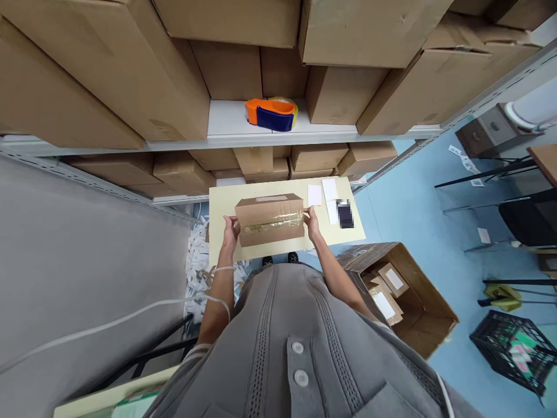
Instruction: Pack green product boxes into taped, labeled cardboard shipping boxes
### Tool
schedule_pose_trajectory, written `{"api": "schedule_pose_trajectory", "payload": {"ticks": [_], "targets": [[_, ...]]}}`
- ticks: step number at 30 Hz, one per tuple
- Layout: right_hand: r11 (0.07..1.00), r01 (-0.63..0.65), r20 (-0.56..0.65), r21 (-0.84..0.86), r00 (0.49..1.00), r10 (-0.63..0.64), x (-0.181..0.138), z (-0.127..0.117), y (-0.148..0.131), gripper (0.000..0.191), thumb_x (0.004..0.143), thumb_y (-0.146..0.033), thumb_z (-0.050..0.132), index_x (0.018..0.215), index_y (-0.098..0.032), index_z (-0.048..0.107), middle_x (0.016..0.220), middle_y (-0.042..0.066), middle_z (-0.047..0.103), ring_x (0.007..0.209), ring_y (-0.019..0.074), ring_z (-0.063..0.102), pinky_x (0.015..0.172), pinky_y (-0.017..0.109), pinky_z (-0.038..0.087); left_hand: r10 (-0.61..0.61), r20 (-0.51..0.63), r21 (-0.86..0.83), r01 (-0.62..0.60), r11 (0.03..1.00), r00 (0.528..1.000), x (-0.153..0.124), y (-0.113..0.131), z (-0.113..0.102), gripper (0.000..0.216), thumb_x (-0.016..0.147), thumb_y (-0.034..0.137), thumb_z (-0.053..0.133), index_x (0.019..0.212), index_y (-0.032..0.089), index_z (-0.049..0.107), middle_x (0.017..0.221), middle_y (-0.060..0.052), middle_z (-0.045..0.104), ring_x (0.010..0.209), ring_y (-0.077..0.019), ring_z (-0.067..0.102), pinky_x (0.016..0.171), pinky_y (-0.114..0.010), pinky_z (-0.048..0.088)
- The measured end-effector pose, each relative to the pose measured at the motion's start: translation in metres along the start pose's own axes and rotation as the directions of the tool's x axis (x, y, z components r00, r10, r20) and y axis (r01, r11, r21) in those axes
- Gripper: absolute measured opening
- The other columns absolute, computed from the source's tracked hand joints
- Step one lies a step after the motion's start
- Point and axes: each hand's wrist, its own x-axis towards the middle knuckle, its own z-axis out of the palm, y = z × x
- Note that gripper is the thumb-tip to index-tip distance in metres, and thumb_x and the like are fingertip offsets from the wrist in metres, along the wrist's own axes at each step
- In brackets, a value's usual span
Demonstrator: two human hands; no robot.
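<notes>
A closed cardboard box sits at the middle of a pale yellow table, with shiny clear tape running along its top and round its right end. My left hand grips the box's left end, fingers against its side. At the opposite end, my right hand holds the right side of the same box. Whether the box rests fully on the table or is slightly lifted, I cannot tell. White paper sheets and a dark blurred item lie right of the box.
Shelves packed with cartons rise behind the table, an orange and blue tape dispenser on one. A large open carton holding small labelled boxes stands on the floor at right. Paper scraps lie at left; a black crate sits far right.
</notes>
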Motion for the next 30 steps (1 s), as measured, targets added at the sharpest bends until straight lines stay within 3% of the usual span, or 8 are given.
{"api": "schedule_pose_trajectory", "payload": {"ticks": [5, 9, 13, 17, 20, 25, 27, 30], "targets": [[0.995, 0.008, -0.035, -0.101, 0.999, -0.012, -0.004, -0.019, 0.004, 0.054, 0.077, -0.076, 0.051, 0.066, -0.023, 0.049, 0.077, 0.001, 0.064, 0.086, 0.0191, 0.063, 0.09, 0.031, 0.046, -0.071, -0.035, 0.105, 0.074, 0.992, 0.997, -0.011, 0.007, -0.006, 0.06, 0.087, 0.072, 0.041, 0.095, 0.019, 0.068, 0.094, -0.007, 0.073, 0.09, -0.0176, 0.069, 0.076, -0.027, 0.054], [0.97, -0.084, -0.029, -0.228, 0.996, 0.08, -0.007, -0.022, 0.013, 0.051, 0.077, -0.072, 0.055, 0.086, -0.022, 0.058, 0.096, 0.004, 0.069, 0.094, 0.0206, 0.063, 0.084, 0.03, 0.048, -0.201, 0.042, 0.282, 0.182, 0.942, 0.979, -0.022, 0.013, -0.007, 0.061, 0.084, 0.07, 0.048, 0.103, 0.017, 0.071, 0.095, -0.01, 0.075, 0.097, -0.0254, 0.069, 0.086, -0.035, 0.054], [0.894, -0.194, -0.001, -0.403, 0.977, 0.211, -0.013, -0.019, 0.023, 0.051, 0.077, -0.066, 0.059, 0.1, -0.021, 0.06, 0.111, 0.008, 0.069, 0.1, 0.0232, 0.064, 0.085, 0.032, 0.049, -0.252, 0.064, 0.465, 0.194, 0.864, 0.966, -0.028, 0.012, -0.007, 0.058, 0.08, 0.068, 0.057, 0.099, 0.016, 0.073, 0.099, -0.013, 0.076, 0.106, -0.03, 0.066, 0.099, -0.039, 0.047], [0.854, -0.181, 0.0, -0.488, 0.978, 0.208, -0.018, -0.019, 0.025, 0.045, 0.077, -0.062, 0.06, 0.099, -0.023, 0.059, 0.109, 0.006, 0.069, 0.096, 0.0217, 0.063, 0.082, 0.031, 0.048, -0.164, 0.084, 0.545, 0.093, 0.834, 0.983, -0.03, 0.007, -0.007, 0.06, 0.08, 0.071, 0.055, 0.104, 0.019, 0.073, 0.11, -0.014, 0.073, 0.116, -0.0301, 0.061, 0.105, -0.042, 0.042], [0.88, -0.1, 0.006, -0.464, 0.993, 0.116, -0.016, -0.017, 0.016, 0.043, 0.079, -0.066, 0.055, 0.091, -0.024, 0.056, 0.099, 0.002, 0.067, 0.091, 0.0198, 0.061, 0.077, 0.028, 0.046, -0.049, 0.073, 0.528, 0.003, 0.85, 0.996, -0.029, 0.01, -0.004, 0.063, 0.082, 0.072, 0.05, 0.11, 0.02, 0.069, 0.116, -0.013, 0.071, 0.119, -0.0287, 0.059, 0.105, -0.043, 0.041], [0.939, 0.105, 0.023, -0.329, 0.994, -0.103, -0.002, -0.01, -0.003, 0.047, 0.083, -0.071, 0.044, 0.077, -0.024, 0.045, 0.085, -0.001, 0.059, 0.083, 0.0162, 0.055, 0.074, 0.026, 0.044, 0.11, 0.008, 0.383, -0.105, 0.918, 0.994, -0.025, 0.026, 0.002, 0.061, 0.084, 0.073, 0.046, 0.098, 0.017, 0.066, 0.097, -0.01, 0.07, 0.1, -0.0248, 0.065, 0.086, -0.036, 0.051], [0.952, 0.121, 0.021, -0.28, 0.993, -0.119, 0.003, -0.008, -0.004, 0.046, 0.083, -0.07, 0.045, 0.076, -0.024, 0.042, 0.083, -0.001, 0.056, 0.08, 0.0156, 0.054, 0.075, 0.026, 0.045, 0.137, -0.009, 0.363, -0.125, 0.923, 0.99, -0.025, 0.027, 0.003, 0.057, 0.083, 0.071, 0.048, 0.096, 0.017, 0.064, 0.092, -0.009, 0.068, 0.095, -0.0224, 0.065, 0.08, -0.033, 0.052], [0.962, 0.109, 0.001, -0.249, 0.994, -0.112, 0.004, -0.005, 0.002, 0.042, 0.08, -0.066, 0.052, 0.08, -0.024, 0.047, 0.086, 0.0, 0.058, 0.082, 0.0153, 0.056, 0.078, 0.027, 0.046, 0.167, -0.027, 0.426, -0.14, 0.894, 0.986, -0.024, 0.019, 0.002, 0.054, 0.082, 0.066, 0.054, 0.106, 0.018, 0.063, 0.099, -0.008, 0.066, 0.1, -0.0211, 0.063, 0.085, -0.031, 0.05]]}}
